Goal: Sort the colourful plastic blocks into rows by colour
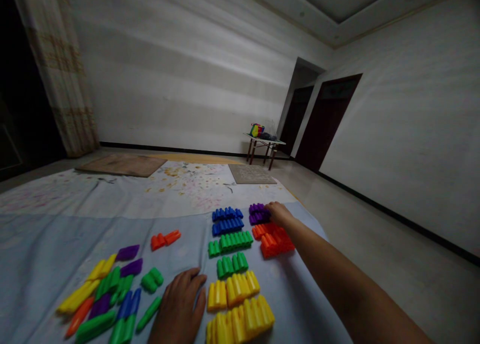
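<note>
My left hand rests palm down on the cloth, fingers stretched and thumb apart, holding nothing. It lies between a loose pile and the sorted rows of finger-shaped plastic pieces. My right hand reaches far forward, its fingers curled at the right end of the purple pieces; the fingertips are partly hidden. Nearer along that arm are orange pieces. To their left stand rows of blue pieces, green pieces and yellow pieces.
Loose mixed pieces, among them a green piece and a yellow piece, lie at the left. Two orange pieces lie apart. Two mats, including a brown mat, lie on the far cloth. A small table stands by the wall.
</note>
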`<state>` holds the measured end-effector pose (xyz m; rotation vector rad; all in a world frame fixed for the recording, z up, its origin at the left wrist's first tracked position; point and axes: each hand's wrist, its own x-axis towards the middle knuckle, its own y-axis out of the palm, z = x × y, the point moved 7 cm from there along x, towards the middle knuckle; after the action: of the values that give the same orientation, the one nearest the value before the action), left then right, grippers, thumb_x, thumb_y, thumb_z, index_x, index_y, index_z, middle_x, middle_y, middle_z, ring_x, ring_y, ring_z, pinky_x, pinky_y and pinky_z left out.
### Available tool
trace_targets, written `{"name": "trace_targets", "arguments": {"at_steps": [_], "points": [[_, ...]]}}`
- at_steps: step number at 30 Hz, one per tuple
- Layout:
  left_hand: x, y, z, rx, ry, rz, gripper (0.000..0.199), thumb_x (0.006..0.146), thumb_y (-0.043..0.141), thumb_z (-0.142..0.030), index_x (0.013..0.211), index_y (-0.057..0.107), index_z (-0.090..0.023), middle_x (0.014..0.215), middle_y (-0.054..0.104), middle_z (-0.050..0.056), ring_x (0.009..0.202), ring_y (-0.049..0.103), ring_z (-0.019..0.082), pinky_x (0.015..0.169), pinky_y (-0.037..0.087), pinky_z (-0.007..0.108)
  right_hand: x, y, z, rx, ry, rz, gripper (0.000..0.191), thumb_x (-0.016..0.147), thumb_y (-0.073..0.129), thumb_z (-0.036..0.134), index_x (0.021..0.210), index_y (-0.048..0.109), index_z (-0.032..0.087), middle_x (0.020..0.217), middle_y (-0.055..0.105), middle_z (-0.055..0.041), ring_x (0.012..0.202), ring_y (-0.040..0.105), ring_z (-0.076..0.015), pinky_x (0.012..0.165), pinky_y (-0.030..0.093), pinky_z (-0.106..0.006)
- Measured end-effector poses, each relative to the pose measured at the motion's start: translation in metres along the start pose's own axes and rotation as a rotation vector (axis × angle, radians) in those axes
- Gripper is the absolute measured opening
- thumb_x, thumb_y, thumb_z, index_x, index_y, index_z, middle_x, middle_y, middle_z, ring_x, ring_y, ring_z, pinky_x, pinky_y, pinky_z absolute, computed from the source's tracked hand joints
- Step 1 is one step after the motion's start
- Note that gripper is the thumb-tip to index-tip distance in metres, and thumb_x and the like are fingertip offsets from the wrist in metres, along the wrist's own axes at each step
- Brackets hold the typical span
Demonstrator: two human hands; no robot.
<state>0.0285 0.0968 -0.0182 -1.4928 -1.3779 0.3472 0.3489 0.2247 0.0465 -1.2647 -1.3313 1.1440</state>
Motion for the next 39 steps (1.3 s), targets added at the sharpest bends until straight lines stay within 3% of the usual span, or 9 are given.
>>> {"name": "trace_targets", "arguments": {"at_steps": [4, 11, 14, 18, 21, 25, 34, 39], "points": [[-0.001, 0.000, -0.001, 0.003, 0.005, -0.005, 0.027, 0.079, 0.045, -0.030, 0.096, 0.065, -0.023, 0.106, 0.062, 0.007, 0.103, 0.055, 0.021, 0.091, 0.043, 0.044, -0.005, -0.006, -0.001, -0.004, 0.012, -0.031, 0.038, 0.072, 0.049, 0.010, 0.106, 0.062, 0.023, 0.103, 0.062, -0.0066, 0.097, 0.053, -0.0198, 0.078, 0.033, -0.025], [-0.002, 0.001, 0.002, -0.005, 0.003, -0.012, 0.026, 0.079, 0.045, -0.031, 0.096, 0.065, -0.024, 0.106, 0.062, 0.006, 0.103, 0.054, 0.021, 0.091, 0.043, 0.043, -0.014, -0.024, 0.006, 0.036, 0.058, -0.103, 0.024, 0.076, 0.049, 0.014, 0.092, 0.067, 0.018, 0.095, 0.063, -0.0100, 0.090, 0.056, -0.0205, 0.074, 0.036, -0.026], [-0.003, 0.002, 0.002, -0.007, 0.002, -0.014, 0.026, 0.079, 0.045, -0.030, 0.096, 0.064, -0.024, 0.106, 0.061, 0.006, 0.103, 0.054, 0.021, 0.091, 0.043, 0.043, -0.028, -0.034, 0.016, 0.085, 0.038, -0.157, 0.025, 0.078, 0.050, 0.016, 0.098, 0.065, 0.019, 0.098, 0.062, -0.0087, 0.092, 0.055, -0.0181, 0.077, 0.037, -0.024], [-0.003, 0.000, -0.001, -0.006, -0.014, -0.008, 0.026, 0.079, 0.045, -0.028, 0.097, 0.064, -0.024, 0.107, 0.060, 0.006, 0.104, 0.053, 0.021, 0.092, 0.041, 0.043, -0.070, -0.043, 0.042, 0.434, -0.078, -0.383, 0.023, 0.079, 0.049, 0.019, 0.097, 0.063, 0.018, 0.093, 0.063, -0.0062, 0.085, 0.057, -0.0154, 0.076, 0.042, -0.025], [-0.001, -0.001, -0.005, -0.003, -0.019, 0.008, 0.027, 0.079, 0.044, -0.027, 0.097, 0.064, -0.023, 0.106, 0.060, 0.006, 0.104, 0.053, 0.021, 0.092, 0.040, 0.043, -0.104, -0.031, 0.060, 0.701, -0.111, -0.450, 0.019, 0.080, 0.049, 0.025, 0.089, 0.064, 0.019, 0.083, 0.064, -0.0043, 0.073, 0.058, -0.0147, 0.069, 0.045, -0.026], [0.000, -0.001, -0.007, 0.000, -0.018, 0.020, 0.028, 0.079, 0.044, -0.025, 0.098, 0.063, -0.022, 0.107, 0.060, 0.007, 0.104, 0.052, 0.021, 0.092, 0.040, 0.043, -0.133, -0.003, 0.071, 0.858, 0.012, -0.473, 0.021, 0.081, 0.048, 0.027, 0.087, 0.064, 0.016, 0.078, 0.065, -0.0051, 0.066, 0.058, -0.0146, 0.061, 0.046, -0.025], [-0.004, -0.008, -0.015, 0.009, -0.036, 0.061, 0.027, 0.080, 0.043, -0.022, 0.100, 0.061, -0.021, 0.108, 0.058, 0.007, 0.107, 0.050, 0.020, 0.095, 0.038, 0.042, -0.149, 0.025, 0.081, 0.881, 0.067, -0.433, 0.025, 0.082, 0.047, 0.032, 0.091, 0.064, 0.016, 0.082, 0.067, -0.0069, 0.064, 0.059, -0.0152, 0.059, 0.046, -0.026], [-0.005, -0.009, -0.017, 0.026, -0.078, 0.071, 0.028, 0.080, 0.042, -0.019, 0.102, 0.060, -0.021, 0.111, 0.057, 0.007, 0.111, 0.047, 0.021, 0.097, 0.036, 0.043, -0.149, 0.035, 0.071, 0.905, 0.093, -0.376, 0.029, 0.081, 0.048, 0.038, 0.096, 0.063, 0.017, 0.086, 0.068, -0.0073, 0.063, 0.060, -0.0169, 0.058, 0.048, -0.028]]}}
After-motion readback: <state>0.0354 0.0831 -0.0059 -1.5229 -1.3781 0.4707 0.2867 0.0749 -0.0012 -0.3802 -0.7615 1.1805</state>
